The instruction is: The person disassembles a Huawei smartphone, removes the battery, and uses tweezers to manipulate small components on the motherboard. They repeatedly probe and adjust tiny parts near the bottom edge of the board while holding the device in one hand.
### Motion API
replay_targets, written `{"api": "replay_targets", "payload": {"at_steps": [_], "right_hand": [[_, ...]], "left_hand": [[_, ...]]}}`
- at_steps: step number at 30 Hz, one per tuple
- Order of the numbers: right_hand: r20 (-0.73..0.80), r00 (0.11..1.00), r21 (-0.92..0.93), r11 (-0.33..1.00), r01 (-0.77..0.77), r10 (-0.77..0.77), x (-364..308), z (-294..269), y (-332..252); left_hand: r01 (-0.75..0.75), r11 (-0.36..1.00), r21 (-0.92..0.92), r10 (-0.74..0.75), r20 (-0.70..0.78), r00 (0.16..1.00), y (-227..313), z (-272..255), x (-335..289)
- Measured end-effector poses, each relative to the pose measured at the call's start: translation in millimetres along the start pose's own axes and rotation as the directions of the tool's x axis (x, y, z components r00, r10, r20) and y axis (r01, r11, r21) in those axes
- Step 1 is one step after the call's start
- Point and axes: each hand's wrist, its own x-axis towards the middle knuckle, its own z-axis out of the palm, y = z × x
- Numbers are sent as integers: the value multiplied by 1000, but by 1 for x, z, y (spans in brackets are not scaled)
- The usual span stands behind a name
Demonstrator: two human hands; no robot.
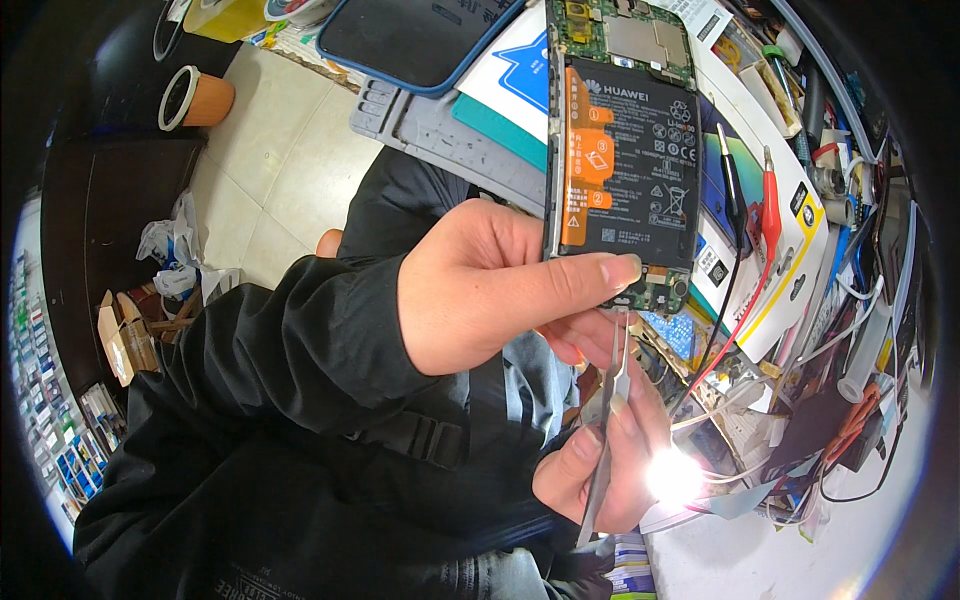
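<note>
My left hand [490, 275] grips an opened smartphone [690, 215] by its lower end, the thumb lying across the bottom of the frame. With its back cover off, the phone shows a black battery [645, 130] with orange pull tabs [588, 150] and green circuit board above and below it. Metal tweezers [597, 485] are pinched in my right hand [620, 460]. Their tips point up at the phone's bottom edge; whether they touch it I cannot tell. A glaring light [675, 477] hides part of the right hand's outer side.
A dark phone in a blue case [415, 40] lies on a grey work mat [440, 140]. Black [732, 185] and red clip leads [770, 210] cross a white and yellow package [790, 290]. Tangled cables and tools crowd the right. A cardboard box [125, 340] stands low at left.
</note>
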Motion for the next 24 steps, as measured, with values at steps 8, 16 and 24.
{"api": "replay_targets", "payload": {"at_steps": [8,16,24], "right_hand": [[-1,1000,-33,999,-9,9,-3,3,0],[124,969,186,954,-233,213,8,-3,-7],[0,999,63,997,-34,34,3,2,2]], "left_hand": [[-7,1000,21,7,16,1000,1,-2,-1],[29,999,-13,-29,-3,1000,4,2,-2],[17,1000,-4,-17,-28,999,2,4,-1]]}}
